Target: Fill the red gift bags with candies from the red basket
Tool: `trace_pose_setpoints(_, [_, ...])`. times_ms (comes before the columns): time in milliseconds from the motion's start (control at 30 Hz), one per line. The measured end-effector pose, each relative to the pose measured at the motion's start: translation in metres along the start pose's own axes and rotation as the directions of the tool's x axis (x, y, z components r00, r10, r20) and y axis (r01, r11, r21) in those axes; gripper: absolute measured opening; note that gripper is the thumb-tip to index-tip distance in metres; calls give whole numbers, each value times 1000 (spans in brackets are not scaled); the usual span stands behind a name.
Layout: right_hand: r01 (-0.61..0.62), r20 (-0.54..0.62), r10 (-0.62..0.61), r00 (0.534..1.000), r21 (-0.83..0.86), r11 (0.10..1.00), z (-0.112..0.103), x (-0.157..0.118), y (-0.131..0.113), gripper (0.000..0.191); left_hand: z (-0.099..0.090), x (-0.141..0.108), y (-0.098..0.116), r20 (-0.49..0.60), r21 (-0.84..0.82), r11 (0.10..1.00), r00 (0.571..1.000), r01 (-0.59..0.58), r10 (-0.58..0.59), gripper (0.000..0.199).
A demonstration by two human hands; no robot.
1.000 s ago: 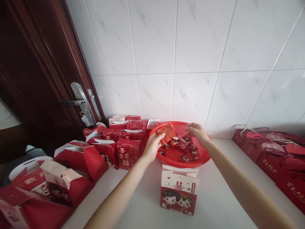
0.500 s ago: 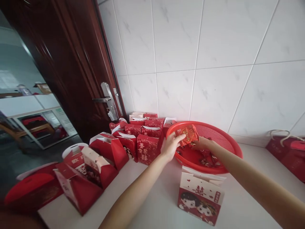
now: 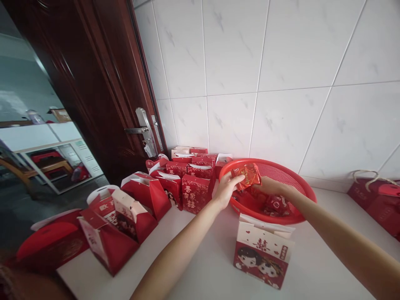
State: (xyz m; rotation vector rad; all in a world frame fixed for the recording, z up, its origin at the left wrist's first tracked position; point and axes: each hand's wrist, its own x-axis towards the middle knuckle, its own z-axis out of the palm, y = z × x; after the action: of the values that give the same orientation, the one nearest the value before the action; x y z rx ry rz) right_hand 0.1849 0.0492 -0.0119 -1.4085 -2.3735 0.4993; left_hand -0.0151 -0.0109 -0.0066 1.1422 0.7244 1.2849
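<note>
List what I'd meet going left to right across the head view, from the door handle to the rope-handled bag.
Door handle, red box with pale lettering, left hand, wrapped packet, right hand, rope-handled bag.

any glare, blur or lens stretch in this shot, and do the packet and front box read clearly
Head view: faint sheen on the dark door; head view: wide-angle stretch, with tile lines on the wall fanning outward toward the top; head view: large print on the front box is legible, but small lettering on the packet is not.
</note>
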Motion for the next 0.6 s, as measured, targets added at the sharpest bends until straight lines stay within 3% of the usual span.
trace_pose_setpoints(100, [5,32,-13,999,245,969,-9,-11,-5,19,1,0,0,2,-25,1000,1000,-9,9,32])
trace_pose_setpoints(167, [-11,-8,17,1000,505,863,-14,-18,-7,30,1,0,0,-6,-40,999,1000,-12,12,33])
trace_pose_setpoints(233, [-43,-78,126,989,665,746,-17,-24,-11,42,1,1,0,-16,-48,999,1000,-13,12,34])
trace_pose_setpoints(433, [-219,-182,492,852,729,649,-22,-44,-33,35,0,1,0,-58,-41,999,998,0,-3,39])
trace_pose_setpoints(600, [-263,-225,591,775,736,624,-25,-55,-42,40,0,2,1,-71,-35,999,997,7,-9,39])
